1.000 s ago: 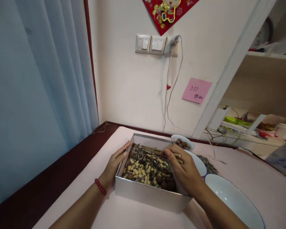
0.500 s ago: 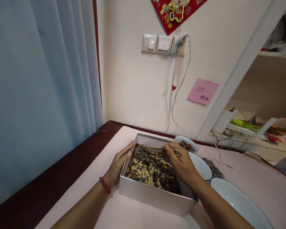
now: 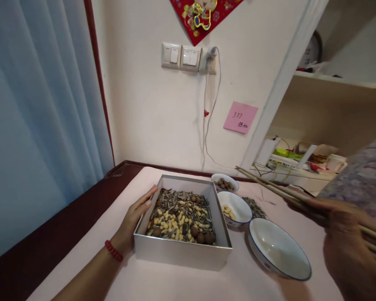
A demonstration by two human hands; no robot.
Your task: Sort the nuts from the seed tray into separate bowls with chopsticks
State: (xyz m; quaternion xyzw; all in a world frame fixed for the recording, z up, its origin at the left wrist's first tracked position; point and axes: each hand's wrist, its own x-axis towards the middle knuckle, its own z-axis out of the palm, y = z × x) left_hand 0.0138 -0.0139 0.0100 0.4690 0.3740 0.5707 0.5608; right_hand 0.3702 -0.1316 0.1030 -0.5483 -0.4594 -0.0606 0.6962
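Observation:
My left hand (image 3: 134, 223) rests along the left wall of an open silver box (image 3: 181, 255), its fingers stretched out against the side. Inside the box lie striped sunflower seeds (image 3: 180, 196), pale peanuts (image 3: 172, 223) and several round brown nuts (image 3: 200, 237). At the far right, clear of the box, my right hand (image 3: 347, 238) is closed around a pair of chopsticks (image 3: 269, 187), somewhat blurred. The chopstick tips point left, above the bowls, with no item between them. A white bowl (image 3: 278, 251) with a blue rim stands nearest that hand.
Behind it, a smaller bowl (image 3: 242, 209) holds peanuts, and the farthest bowl (image 3: 235, 184) holds round brown nuts. Loose sunflower seeds (image 3: 253, 207) lie beside them. A white cable (image 3: 204, 133) hangs down the wall. Shelves (image 3: 326, 83) stand right, near patterned fabric (image 3: 363, 179).
My right hand has left the box and swung right with the chopsticks, past the bowls. My left hand stays on the box's left side. The view has turned to the right.

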